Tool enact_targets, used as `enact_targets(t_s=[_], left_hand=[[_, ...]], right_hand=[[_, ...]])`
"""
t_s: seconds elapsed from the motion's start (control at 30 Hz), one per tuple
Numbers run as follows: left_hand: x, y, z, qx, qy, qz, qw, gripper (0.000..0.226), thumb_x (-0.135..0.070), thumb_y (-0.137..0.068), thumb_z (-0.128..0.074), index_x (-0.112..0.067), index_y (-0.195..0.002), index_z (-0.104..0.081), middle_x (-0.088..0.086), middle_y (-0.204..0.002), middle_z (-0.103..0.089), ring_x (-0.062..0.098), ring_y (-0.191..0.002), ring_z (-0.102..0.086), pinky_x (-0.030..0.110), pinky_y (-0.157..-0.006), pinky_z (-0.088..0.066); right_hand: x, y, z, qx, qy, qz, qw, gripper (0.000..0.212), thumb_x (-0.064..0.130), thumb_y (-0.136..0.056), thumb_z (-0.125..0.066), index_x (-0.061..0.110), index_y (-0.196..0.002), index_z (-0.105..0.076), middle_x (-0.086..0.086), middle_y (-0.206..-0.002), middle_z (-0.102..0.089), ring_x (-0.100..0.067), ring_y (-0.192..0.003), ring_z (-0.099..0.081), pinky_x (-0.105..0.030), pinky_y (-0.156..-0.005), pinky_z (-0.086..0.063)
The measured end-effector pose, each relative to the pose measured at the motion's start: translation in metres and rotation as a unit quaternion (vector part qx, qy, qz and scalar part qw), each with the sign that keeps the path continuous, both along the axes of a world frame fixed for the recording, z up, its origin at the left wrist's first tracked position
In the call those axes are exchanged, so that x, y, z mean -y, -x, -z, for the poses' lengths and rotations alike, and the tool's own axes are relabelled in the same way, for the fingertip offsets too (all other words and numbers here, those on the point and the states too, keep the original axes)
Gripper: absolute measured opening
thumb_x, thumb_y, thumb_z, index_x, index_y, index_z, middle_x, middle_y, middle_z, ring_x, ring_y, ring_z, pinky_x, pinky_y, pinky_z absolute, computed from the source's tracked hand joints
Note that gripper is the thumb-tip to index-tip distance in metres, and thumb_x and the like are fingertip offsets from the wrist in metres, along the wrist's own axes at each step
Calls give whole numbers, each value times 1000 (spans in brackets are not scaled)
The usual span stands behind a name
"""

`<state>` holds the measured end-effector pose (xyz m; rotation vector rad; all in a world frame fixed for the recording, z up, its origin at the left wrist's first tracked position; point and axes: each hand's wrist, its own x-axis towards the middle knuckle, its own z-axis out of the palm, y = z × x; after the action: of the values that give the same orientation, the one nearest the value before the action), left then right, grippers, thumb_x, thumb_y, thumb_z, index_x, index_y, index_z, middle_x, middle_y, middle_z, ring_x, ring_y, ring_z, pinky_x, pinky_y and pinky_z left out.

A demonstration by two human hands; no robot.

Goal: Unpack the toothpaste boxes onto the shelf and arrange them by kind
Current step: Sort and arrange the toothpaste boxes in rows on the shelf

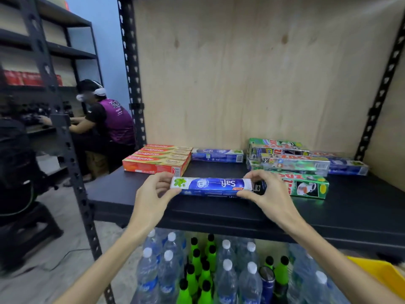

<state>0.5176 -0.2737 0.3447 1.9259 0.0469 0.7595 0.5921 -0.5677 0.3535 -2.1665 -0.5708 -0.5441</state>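
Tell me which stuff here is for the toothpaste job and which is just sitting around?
For the job: Safi box held by left hand and right hand; Colgate boxes; Zact boxes; shelf.
Just around: water bottles; green bottles; yellow bin.

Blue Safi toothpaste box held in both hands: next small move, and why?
Probably carry the blue Safi toothpaste box back and set it beside the other blue Safi box lying by the red Colgate boxes. The left hand and right hand pinch its ends, and black shelf there shows bare.
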Motion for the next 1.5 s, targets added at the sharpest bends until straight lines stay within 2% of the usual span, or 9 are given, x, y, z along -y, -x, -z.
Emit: enact_targets(t_s=[0.2,0.33,0.57,0.73,0.9,1.1,1.27,1.37,1.5], left_hand=[[-18,16,0,-74,-41,101,991,34,-24,-79,-85,-27,-105,-63,-16,-110,-71,-4,-107,-66,15,-88,-53],[-17,13,-4,-64,-75,92,991,25,-18,-86,-79,-24,-102,-61,-16,-103,-72,-5,-103,-67,16,-89,-54],[17,8,-3,-18,-152,-68,986,31,-22,-86,-77,-24,-106,-53,-8,-105,-55,8,-95,-55,29,-85,-50],[67,30,6,-56,-92,51,993,32,-54,-90,-65,-29,-112,-66,-18,-102,-71,-9,-97,-63,17,-89,-49],[68,34,-11,-128,-109,136,976,56,-76,-88,-39,-41,-128,-58,-33,-109,-61,-11,-111,-56,15,-92,-40],[41,19,-10,-138,-198,93,966,70,-78,-65,-71,-42,-122,-56,-21,-114,-52,0,-113,-51,27,-94,-47],[15,4,-21,-143,-254,90,952,58,-54,-73,-66,-40,-129,-58,-15,-123,-62,6,-112,-57,32,-95,-50],[-4,-4,-19,-144,-288,71,944,61,-59,-74,-53,-44,-133,-53,-15,-132,-59,6,-119,-49,34,-101,-44],[-14,-16,-14,-106,-374,52,920,58,-71,-83,-57,-41,-132,-54,-22,-125,-55,4,-117,-45,35,-101,-36]], right_hand=[[12,18,3,-62,65,-49,995,48,72,-73,-71,43,-109,-59,25,-116,-64,0,-118,-52,-50,-106,-39],[17,26,0,-97,8,-78,992,32,45,-85,-76,41,-110,-58,20,-113,-69,4,-116,-59,-43,-100,-51],[20,54,10,-93,-23,11,995,50,73,-67,-75,50,-109,-61,21,-102,-66,-3,-107,-57,-47,-103,-44],[-13,90,24,-20,-46,88,995,49,74,-74,-66,42,-110,-68,20,-100,-65,-5,-104,-50,-35,-95,-30],[-33,101,22,-85,-30,-90,992,32,48,-105,-40,45,-127,-64,31,-121,-63,5,-123,-45,-33,-109,-31],[-18,62,15,-76,-33,-101,991,32,25,-99,-61,43,-125,-63,25,-121,-66,0,-116,-55,-29,-100,-44],[-8,28,3,25,63,-6,998,58,39,-91,-71,36,-143,-46,19,-137,-51,-5,-122,-34,-33,-105,-31],[-3,5,-11,54,178,26,982,79,54,-88,-69,34,-155,-31,11,-155,-38,-15,-132,-23,-36,-107,-23],[-4,-19,-27,-8,267,-22,964,82,62,-87,-66,35,-156,-30,10,-145,-40,-13,-130,-17,-37,-105,-19]])
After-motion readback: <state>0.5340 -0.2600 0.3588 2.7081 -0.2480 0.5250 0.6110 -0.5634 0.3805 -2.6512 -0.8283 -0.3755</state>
